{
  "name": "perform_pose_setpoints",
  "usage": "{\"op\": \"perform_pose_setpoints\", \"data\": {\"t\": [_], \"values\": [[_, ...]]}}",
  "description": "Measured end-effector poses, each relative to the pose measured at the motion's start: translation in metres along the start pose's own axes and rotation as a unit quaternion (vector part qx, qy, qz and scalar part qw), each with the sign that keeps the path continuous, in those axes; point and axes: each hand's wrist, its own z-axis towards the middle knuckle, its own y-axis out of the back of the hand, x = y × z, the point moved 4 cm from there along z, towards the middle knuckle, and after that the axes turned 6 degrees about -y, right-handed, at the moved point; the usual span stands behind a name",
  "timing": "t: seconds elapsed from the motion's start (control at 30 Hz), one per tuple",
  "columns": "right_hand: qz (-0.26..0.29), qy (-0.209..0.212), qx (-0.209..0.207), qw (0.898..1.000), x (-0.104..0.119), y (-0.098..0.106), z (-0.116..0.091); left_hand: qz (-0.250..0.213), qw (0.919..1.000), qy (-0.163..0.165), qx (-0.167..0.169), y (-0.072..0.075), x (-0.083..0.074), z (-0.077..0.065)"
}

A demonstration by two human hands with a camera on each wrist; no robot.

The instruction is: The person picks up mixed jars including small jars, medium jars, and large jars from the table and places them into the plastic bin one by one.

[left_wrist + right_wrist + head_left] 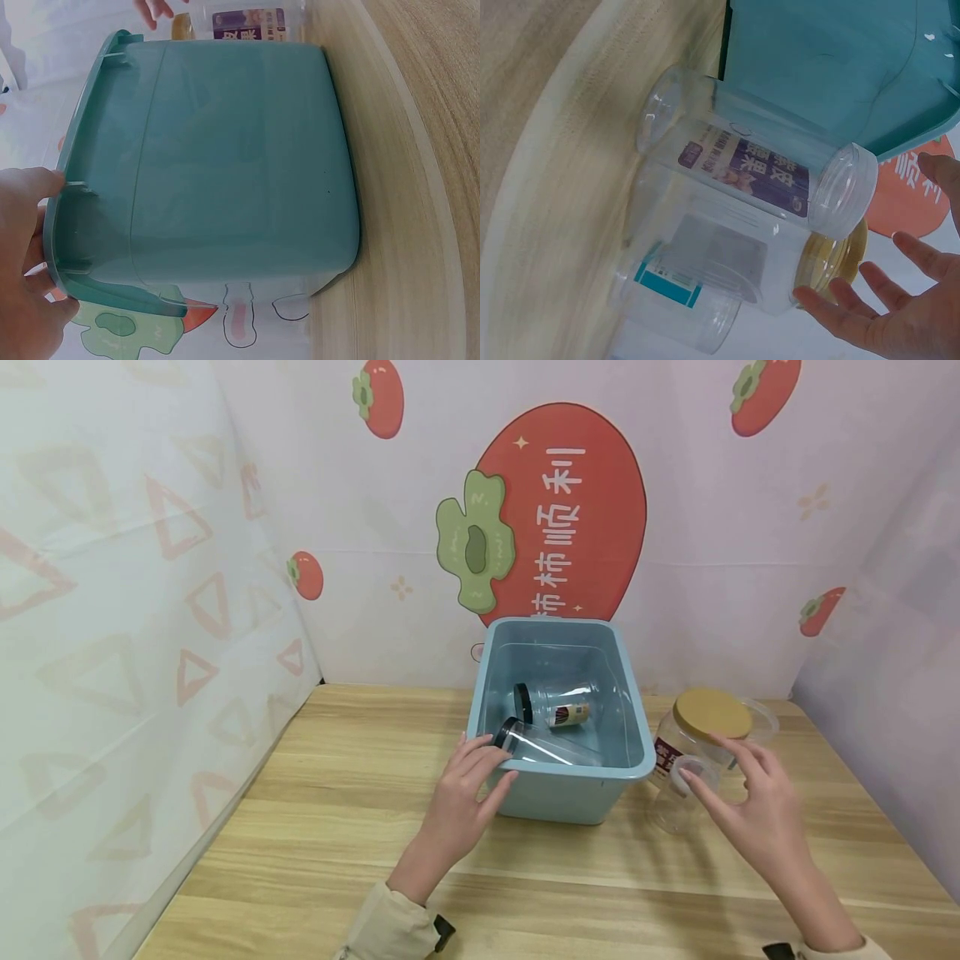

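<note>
Gripping the rim of the blue plastic bin (558, 797), the left hand (463, 789) probably steadies it, two black-lidded jars (551, 746) lying inside beyond its fingers. The right hand (761, 806) spreads empty fingers, seemingly suiting the lid of the slim clear jar (675, 808) just below.

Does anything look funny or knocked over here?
Yes, a bit: two black-lidded jars lie sideways in the blue bin, while the gold-lidded jar beside it stands upright. I see nothing spilled.
</note>
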Motion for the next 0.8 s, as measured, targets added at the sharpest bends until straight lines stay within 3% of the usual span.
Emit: {"op": "perform_pose_setpoints", "data": {"t": [0.2, 0.8], "values": [[-0.019, -0.011, 0.005, 1.0, -0.003, -0.005, -0.004, -0.006, 1.0, 0.0, -0.002, 0.001, 0.0, 0.0], [-0.008, -0.019, 0.004, 1.0, -0.008, -0.015, -0.012, -0.01, 1.0, -0.002, -0.002, 0.001, 0.0, 0.0]]}}
